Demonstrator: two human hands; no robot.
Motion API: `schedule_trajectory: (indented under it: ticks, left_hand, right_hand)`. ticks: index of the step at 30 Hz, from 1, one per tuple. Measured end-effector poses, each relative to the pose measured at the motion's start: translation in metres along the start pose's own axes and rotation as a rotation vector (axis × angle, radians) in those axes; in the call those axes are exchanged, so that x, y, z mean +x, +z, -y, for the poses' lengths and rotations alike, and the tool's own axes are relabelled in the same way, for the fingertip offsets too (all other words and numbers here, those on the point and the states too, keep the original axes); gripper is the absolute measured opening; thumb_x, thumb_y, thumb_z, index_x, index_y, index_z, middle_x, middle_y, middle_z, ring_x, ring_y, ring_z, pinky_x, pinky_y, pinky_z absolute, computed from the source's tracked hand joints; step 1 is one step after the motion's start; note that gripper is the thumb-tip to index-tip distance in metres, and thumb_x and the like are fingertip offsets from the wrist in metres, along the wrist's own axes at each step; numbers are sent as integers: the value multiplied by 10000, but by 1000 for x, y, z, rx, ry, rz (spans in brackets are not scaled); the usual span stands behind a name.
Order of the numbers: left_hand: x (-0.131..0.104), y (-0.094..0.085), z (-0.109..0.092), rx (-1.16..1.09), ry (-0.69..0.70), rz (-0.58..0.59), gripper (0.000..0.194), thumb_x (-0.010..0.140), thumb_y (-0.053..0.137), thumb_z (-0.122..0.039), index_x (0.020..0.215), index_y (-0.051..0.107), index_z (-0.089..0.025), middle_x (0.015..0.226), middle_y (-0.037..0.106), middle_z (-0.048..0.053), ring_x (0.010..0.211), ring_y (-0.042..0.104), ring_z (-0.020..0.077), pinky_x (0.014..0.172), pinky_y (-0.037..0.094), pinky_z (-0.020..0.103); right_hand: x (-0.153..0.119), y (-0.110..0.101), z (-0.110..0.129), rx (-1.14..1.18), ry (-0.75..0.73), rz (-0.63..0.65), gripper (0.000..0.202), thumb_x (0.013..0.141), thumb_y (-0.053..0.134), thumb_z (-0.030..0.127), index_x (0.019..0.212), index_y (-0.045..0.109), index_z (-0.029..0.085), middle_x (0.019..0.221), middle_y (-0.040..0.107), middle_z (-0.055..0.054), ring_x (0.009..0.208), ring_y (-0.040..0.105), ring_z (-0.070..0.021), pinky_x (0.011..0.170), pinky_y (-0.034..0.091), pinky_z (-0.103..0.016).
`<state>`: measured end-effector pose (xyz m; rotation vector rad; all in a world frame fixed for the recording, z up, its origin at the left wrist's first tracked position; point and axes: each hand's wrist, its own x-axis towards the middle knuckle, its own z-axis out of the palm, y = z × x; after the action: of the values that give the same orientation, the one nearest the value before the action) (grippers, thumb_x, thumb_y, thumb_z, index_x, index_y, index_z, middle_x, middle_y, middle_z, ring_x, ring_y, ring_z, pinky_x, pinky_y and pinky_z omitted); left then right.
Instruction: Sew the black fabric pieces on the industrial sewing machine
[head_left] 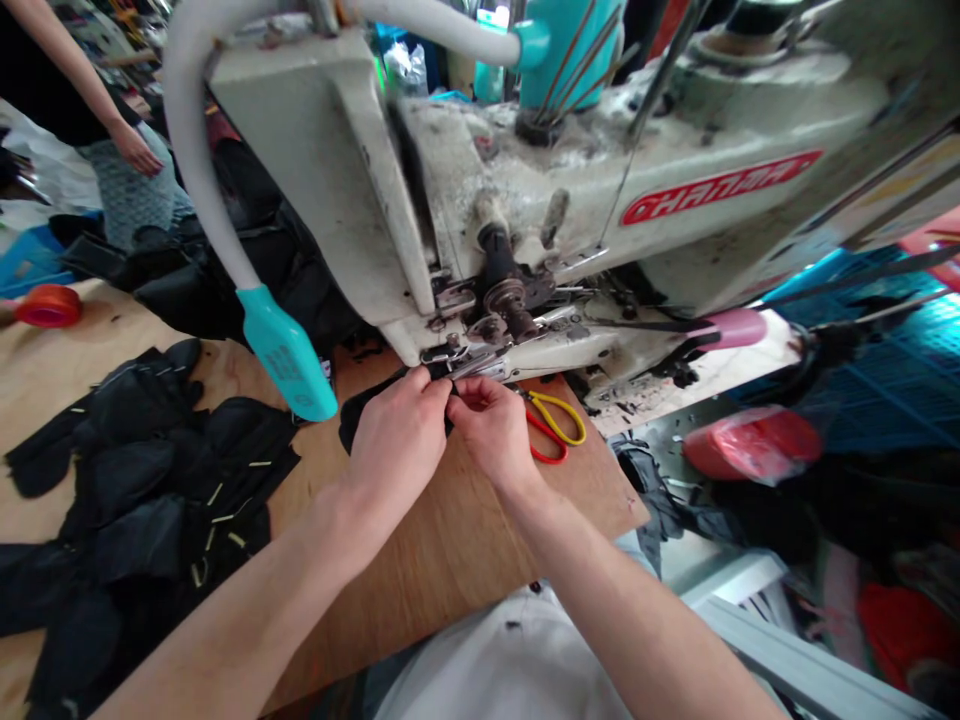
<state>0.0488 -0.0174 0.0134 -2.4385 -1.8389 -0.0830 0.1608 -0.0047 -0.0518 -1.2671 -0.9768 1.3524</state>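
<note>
Under the head of a worn, pale sewing machine (442, 170) lies a piece of black fabric (360, 408). My left hand (405, 415) is closed on that fabric, its fingers bent close to the needle area. Just right of it, my right hand (491, 425) pinches the fabric's edge between thumb and fingers, the two hands almost touching. Scissors with red and yellow handles (559, 420) lie beside my right hand, their blades partly hidden. The needle and the fabric's far edge are hard to make out.
Black fabric pieces (135, 480) are heaped on the wooden table (390, 600) at left. A turquoise lamp (289, 355) hangs low over it. An orange-red tape roll (49, 306) is at far left, near another person (127, 140). A red bundle (754, 445) lies right, below table level.
</note>
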Motion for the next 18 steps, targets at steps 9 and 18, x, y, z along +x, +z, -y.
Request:
schedule_trajectory:
  ticks: [9, 18]
  left_hand:
    - [-8, -6, -1, 101, 14, -61, 200, 930, 570, -193, 1065, 717, -209, 968, 703, 44, 788, 686, 211, 537, 400, 304]
    - [3, -7, -4, -210, -180, 118, 312, 897, 565, -144, 1147, 739, -210, 1046, 729, 49, 928, 700, 251, 789, 527, 341]
  right_hand:
    - [-3, -6, 5, -228, -19, 22, 43, 695, 627, 216, 736, 620, 205, 666, 635, 35, 605, 547, -132, 573, 406, -242]
    - [1, -7, 4, -176, 13, 61, 126, 703, 613, 203, 808, 681, 187, 712, 687, 7, 640, 609, -147, 601, 472, -247]
